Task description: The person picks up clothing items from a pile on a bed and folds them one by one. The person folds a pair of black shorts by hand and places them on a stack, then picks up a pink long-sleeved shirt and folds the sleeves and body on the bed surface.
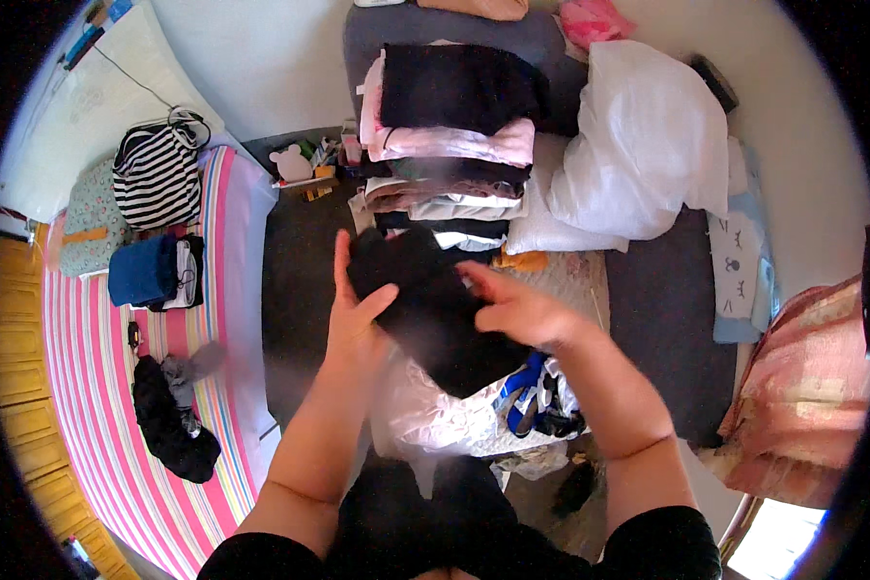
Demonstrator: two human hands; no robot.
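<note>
Between my two hands is a bundle of black cloth (435, 304), probably a garment, held up over the low surface in front of me. My left hand (360, 314) supports its left side, thumb across the front and fingers partly behind it. On the opposite side my right hand (520, 307) pinches the cloth near its upper right edge. Just beyond rises a tall stack of folded clothes (454, 145), black on top with pink and white layers beneath. Pale pink cloth (430, 411) lies below the bundle, beside a blue, black and white heap of fabric (541, 401).
A large white sack (638, 145) leans right of the stack on a dark grey sofa (672, 329). To the left, a striped bed (97, 358) carries a striped bag (159, 179), folded blue clothing (143, 271) and a crumpled black garment (169, 425). A pink curtain (793, 396) hangs at right.
</note>
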